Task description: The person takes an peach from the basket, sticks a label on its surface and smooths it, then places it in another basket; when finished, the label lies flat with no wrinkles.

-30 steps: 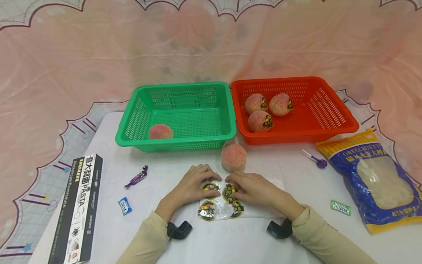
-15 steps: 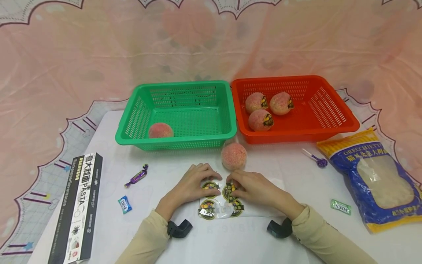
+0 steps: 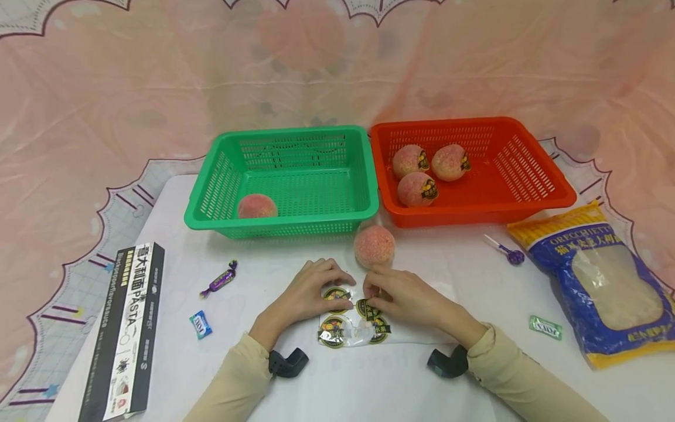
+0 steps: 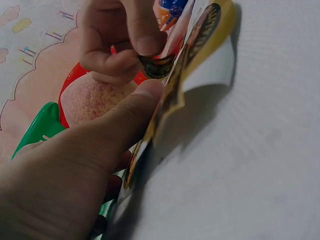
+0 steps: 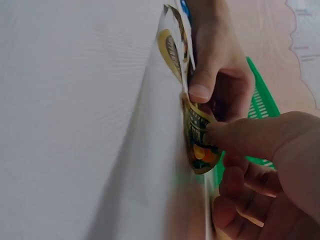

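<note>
A clear sheet of round black-and-gold stickers (image 3: 332, 332) lies on the white table in front of the person. My left hand (image 3: 311, 291) rests on its left part, thumb pressing the sheet beside the upper stickers. With thumb and index finger my right hand (image 3: 408, 296) pinches one sticker (image 5: 202, 145), whose edge curls up from the sheet in the right wrist view. Just beyond the right hand sits a fuzzy pink peach (image 3: 374, 246) with no sticker showing on its visible side.
One peach (image 3: 257, 206) lies in the green basket (image 3: 285, 225); three stickered peaches (image 3: 416, 189) sit in the red basket (image 3: 480, 215). A pasta box (image 3: 123, 334) and wrapped candies (image 3: 218, 280) lie left; a lollipop (image 3: 514, 256), green candy (image 3: 545, 327) and orecchiette bag (image 3: 596, 287) right.
The right fingers have shifted slightly, and the pinched sticker is lifted a little more. The left hand stays in place. The whole head view has moved up slightly.
</note>
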`<control>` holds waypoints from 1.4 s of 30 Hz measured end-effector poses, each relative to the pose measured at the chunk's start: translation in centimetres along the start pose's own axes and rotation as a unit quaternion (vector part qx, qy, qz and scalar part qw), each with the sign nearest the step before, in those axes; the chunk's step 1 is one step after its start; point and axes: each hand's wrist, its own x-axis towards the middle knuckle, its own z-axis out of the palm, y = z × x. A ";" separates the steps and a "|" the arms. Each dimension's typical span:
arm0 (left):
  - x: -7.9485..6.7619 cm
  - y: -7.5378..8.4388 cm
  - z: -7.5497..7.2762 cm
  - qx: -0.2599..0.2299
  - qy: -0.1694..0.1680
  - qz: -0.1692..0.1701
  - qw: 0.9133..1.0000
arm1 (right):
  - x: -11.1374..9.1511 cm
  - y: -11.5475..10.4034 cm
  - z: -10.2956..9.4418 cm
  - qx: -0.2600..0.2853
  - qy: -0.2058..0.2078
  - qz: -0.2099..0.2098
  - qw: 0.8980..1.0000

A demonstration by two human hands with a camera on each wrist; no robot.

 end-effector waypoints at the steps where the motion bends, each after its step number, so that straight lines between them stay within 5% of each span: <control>1: 0.0 0.0 0.0 0.000 0.001 0.001 1.000 | 0.0 0.0 -0.1 0.002 0.004 -0.009 1.000; 10: -0.2 0.2 0.0 0.005 -0.005 0.003 1.000 | -0.2 -0.3 -1.3 0.047 -0.034 -0.031 0.998; 19: -0.2 0.4 -0.2 0.009 -0.010 0.001 1.000 | -0.2 -0.6 -1.6 0.067 -0.029 -0.046 0.996; 28: -0.1 0.6 -0.3 0.019 -0.020 -0.003 1.000 | -0.1 -0.3 -1.1 0.059 -0.025 -0.041 0.997; 35: 0.0 1.9 -0.4 0.078 -0.048 -0.028 0.995 | 0.1 -0.1 -0.4 0.029 -0.018 -0.033 0.999; 42: -0.1 2.3 -0.2 0.096 -0.056 -0.040 0.993 | 0.0 -0.1 -0.6 0.013 -0.027 -0.061 0.998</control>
